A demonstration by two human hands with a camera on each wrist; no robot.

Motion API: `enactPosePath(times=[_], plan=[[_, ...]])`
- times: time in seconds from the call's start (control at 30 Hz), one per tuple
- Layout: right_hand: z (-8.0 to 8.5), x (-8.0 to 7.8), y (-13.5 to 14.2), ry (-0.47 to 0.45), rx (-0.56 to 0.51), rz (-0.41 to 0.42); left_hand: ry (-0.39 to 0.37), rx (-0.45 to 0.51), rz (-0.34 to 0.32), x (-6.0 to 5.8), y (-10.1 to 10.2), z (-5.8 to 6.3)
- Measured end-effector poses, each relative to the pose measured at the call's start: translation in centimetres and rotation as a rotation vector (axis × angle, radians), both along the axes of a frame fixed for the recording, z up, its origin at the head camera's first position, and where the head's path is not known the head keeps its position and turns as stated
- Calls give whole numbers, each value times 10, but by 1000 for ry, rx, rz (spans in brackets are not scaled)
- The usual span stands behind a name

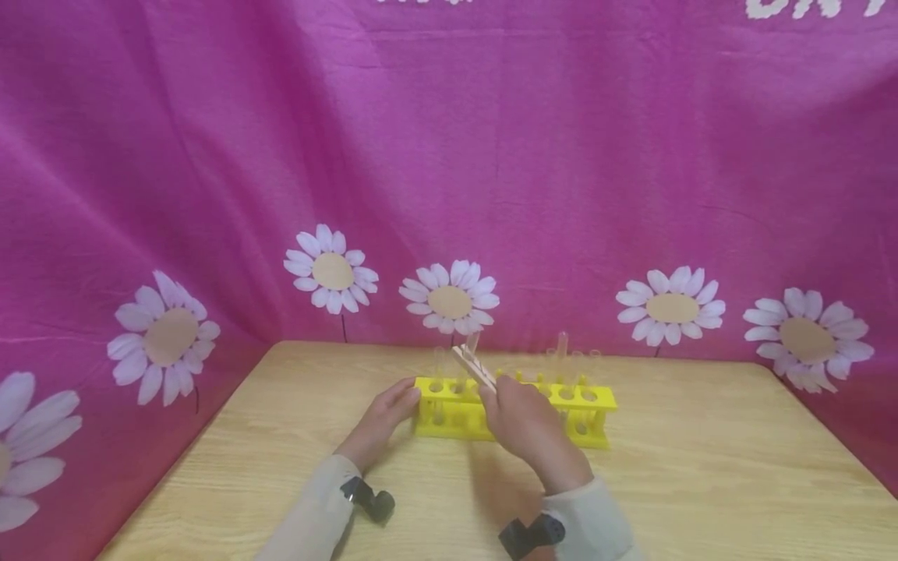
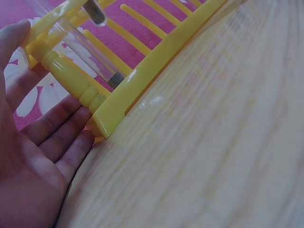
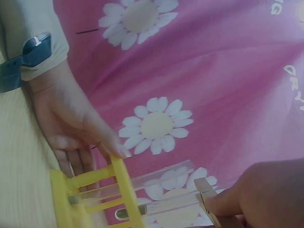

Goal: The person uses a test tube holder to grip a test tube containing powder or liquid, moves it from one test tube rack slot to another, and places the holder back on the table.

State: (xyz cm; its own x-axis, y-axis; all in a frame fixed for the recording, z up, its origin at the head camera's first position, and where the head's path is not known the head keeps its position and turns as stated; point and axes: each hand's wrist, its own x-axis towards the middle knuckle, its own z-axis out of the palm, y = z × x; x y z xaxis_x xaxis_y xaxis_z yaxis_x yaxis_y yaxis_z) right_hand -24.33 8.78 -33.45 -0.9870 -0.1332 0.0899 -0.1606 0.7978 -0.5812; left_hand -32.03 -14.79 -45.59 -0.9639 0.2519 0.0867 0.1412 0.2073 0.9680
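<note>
A yellow test tube rack [image 1: 445, 430] stands on the wooden table. My left hand [image 1: 382, 413] holds its left end, thumb at the top plate and fingers around the end post [image 2: 71, 76]. In my right hand [image 1: 526, 421] is a wooden test tube clamp [image 1: 475, 369], its tip closed on the upper part of a glass test tube [image 3: 178, 204]. That tube passes through a hole in the top plate, and its dark-filled bottom [image 2: 96, 13] hangs above the rack's base. Beside it, another tube [image 2: 92, 54] with dark contents stands in the end hole.
Several more glass tubes [image 1: 563, 347] stand toward the rack's right end. Yellow drying pegs [image 2: 142, 21] line the rack. Bare wooden table [image 1: 701, 467] surrounds it, with a pink flowered cloth [image 1: 561, 156] hanging behind and at the sides.
</note>
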Motion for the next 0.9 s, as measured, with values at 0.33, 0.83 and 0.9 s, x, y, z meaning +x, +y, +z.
enactPosePath(times=[0.33, 0.83, 0.9], plan=[[10, 3, 5, 25, -22, 0, -3, 25, -6, -1, -2, -3], [21, 9, 14, -10, -67, -39, -4, 18, -3, 0, 0, 0], [22, 10, 16, -25, -74, -44, -5, 12, -2, 0, 0, -1]])
